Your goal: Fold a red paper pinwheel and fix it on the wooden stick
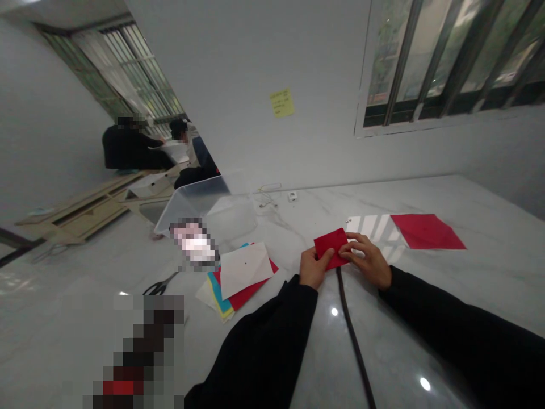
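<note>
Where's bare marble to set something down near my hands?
Bare marble lies between the red sheet and your right forearm, and between the dark cable and that forearm. Crowded: left of your left hand, around the coloured paper stack, scissors and plastic box.

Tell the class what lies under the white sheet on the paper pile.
Red paper and blue paper show beneath the white sheet, with a yellow edge; their covered middles cannot be seen.

Heads up: a dark cable [351, 324] runs along the marble surface [426, 295] from just under my left hand [315, 268] and right hand [366, 260]. There's a small gap left before the paper stack [236, 281], and the red sheet [426, 232] sits just right.
</note>
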A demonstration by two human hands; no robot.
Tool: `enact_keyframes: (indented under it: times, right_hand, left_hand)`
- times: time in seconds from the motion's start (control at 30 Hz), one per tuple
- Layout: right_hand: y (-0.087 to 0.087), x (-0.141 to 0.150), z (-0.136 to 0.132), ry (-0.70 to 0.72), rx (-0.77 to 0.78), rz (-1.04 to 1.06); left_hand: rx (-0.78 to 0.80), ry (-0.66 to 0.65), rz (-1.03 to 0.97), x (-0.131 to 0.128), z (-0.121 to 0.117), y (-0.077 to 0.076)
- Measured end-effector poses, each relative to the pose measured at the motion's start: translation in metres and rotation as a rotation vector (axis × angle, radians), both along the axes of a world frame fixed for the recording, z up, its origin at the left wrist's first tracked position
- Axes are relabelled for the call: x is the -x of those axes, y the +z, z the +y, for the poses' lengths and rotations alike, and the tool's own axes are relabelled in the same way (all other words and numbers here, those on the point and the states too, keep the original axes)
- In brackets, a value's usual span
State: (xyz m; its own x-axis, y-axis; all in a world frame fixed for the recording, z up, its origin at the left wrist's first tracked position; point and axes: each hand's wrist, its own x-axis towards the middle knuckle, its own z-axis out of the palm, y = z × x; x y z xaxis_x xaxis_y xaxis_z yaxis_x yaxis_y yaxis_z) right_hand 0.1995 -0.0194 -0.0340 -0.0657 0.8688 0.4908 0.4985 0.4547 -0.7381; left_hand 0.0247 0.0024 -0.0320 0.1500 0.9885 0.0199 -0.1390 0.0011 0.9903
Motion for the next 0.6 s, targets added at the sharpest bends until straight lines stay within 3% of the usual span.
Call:
enact_keyframes:
  times: [0.33, 0.6]
  right_hand:
    - [0.0034, 0.0017, -0.0004, -0.001, -0.019, -0.009]
    - [0.0001, 0.0, 0.0003, 0.001, 0.01, 0.034]
  left_hand:
    - [0.001, -0.031, -0.008, -0.0005, 0.0008, -0.0022]
    - [-0.035, -0.081, -0.005, -0.0011, -0.0036, 0.0043]
